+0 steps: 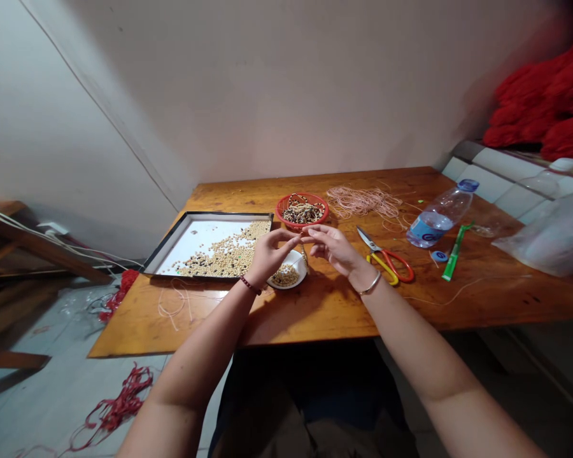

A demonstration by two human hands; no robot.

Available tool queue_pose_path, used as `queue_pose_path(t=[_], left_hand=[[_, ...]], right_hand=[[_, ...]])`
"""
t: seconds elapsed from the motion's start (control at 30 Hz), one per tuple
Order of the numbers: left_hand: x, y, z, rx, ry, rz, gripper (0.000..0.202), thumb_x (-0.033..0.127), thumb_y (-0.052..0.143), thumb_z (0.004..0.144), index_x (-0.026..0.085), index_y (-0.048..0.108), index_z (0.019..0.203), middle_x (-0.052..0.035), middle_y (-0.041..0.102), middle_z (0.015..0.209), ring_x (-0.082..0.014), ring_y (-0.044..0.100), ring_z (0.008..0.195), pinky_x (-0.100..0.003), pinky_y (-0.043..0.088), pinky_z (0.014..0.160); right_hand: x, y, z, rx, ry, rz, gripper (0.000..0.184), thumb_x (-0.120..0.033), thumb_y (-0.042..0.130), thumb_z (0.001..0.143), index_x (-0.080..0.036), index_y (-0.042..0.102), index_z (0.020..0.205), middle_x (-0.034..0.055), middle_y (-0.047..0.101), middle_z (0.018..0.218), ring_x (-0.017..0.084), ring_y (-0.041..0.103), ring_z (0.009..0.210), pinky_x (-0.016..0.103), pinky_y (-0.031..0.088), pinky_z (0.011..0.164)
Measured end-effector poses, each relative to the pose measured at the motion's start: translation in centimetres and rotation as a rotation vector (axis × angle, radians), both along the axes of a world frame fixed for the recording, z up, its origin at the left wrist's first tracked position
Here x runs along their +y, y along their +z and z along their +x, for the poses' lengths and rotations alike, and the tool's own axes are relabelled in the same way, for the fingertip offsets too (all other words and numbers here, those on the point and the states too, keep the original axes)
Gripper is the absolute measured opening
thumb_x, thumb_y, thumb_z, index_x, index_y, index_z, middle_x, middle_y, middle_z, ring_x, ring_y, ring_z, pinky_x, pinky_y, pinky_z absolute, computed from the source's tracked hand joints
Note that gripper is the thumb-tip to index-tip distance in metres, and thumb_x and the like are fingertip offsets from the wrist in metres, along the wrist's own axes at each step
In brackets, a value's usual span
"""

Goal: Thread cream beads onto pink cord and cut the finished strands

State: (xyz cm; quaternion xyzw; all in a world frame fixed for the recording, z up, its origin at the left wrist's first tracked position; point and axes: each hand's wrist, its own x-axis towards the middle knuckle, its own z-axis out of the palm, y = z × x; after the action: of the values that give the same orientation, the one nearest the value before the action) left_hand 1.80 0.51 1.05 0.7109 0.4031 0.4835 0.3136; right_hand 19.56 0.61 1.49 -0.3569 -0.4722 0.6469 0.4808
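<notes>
My left hand (273, 253) and my right hand (338, 253) meet above a small white bowl (302, 278) of beads. Thumb and fingers of each are pinched together, fingertips almost touching. Between them they hold a thin cord, with a short string of beads (304, 256) hanging beside the bowl's right rim. Exactly how the cord runs through the fingertips is too small to make out. Loose tan and dark beads (284, 276) lie in the bowl. Just behind my hands stands a red plastic basket (286, 222) with strung beads in it.
A black-edged tray (191, 232) of loose beads lies left. At right are scissors (391, 264), a water bottle (434, 219), a green packet (453, 254) and a blue cap (439, 256). Pink cord (363, 200) is heaped at the back; a plastic bag (549, 235) sits far right.
</notes>
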Motion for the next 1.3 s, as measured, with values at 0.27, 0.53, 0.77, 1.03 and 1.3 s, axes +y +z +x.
queue_pose_path(t=[0.27,0.53,0.77,1.03,1.3], left_hand=[[-0.4,0.1,0.6,-0.148,-0.017,-0.157,0.030,0.044,0.068,0.076,0.016,0.068,0.084,-0.0063,0.071,0.083,-0.0140,0.066,0.069,-0.022,0.055,0.054],[-0.4,0.0,0.4,-0.152,-0.027,-0.224,0.031,0.044,0.067,0.076,0.014,0.066,0.085,-0.0063,0.071,0.083,-0.0133,0.065,0.069,-0.020,0.054,0.053],[-1.2,0.2,0.3,0.042,0.085,0.094,0.025,0.041,0.062,0.083,0.017,0.068,0.085,-0.0061,0.071,0.082,-0.0147,0.066,0.072,-0.025,0.055,0.062],[-1.5,-0.2,0.3,0.379,0.223,0.369,0.016,0.031,0.053,0.089,0.020,0.063,0.085,-0.0037,0.070,0.081,-0.0141,0.064,0.070,-0.026,0.051,0.064],[-1.4,-0.6,0.3,0.404,0.213,0.411,0.008,0.027,0.056,0.086,0.020,0.061,0.086,-0.0031,0.070,0.083,-0.0135,0.065,0.070,-0.025,0.051,0.061]], right_hand=[[-0.3,-0.1,-0.3,-0.033,-0.051,0.066,0.030,-0.037,0.074,0.068,-0.018,0.066,0.090,0.0033,0.071,0.086,0.008,0.061,0.057,0.020,0.048,0.052],[-0.3,-0.7,-0.6,-0.069,-0.060,0.186,0.032,-0.034,0.079,0.062,-0.018,0.065,0.085,0.0026,0.071,0.081,0.011,0.062,0.066,0.022,0.048,0.056],[-0.4,-0.6,-1.0,-0.116,-0.123,0.225,0.033,-0.041,0.080,0.059,-0.017,0.064,0.076,0.0036,0.069,0.073,0.014,0.062,0.061,0.027,0.052,0.057],[-0.5,-1.5,-1.4,-0.227,-0.274,0.381,0.030,-0.041,0.077,0.064,-0.017,0.064,0.076,0.0079,0.070,0.078,0.020,0.066,0.069,0.032,0.054,0.064],[-0.4,-1.4,-1.3,-0.189,-0.223,0.299,0.032,-0.045,0.077,0.063,-0.018,0.065,0.076,0.0064,0.070,0.073,0.017,0.064,0.059,0.031,0.054,0.058]])
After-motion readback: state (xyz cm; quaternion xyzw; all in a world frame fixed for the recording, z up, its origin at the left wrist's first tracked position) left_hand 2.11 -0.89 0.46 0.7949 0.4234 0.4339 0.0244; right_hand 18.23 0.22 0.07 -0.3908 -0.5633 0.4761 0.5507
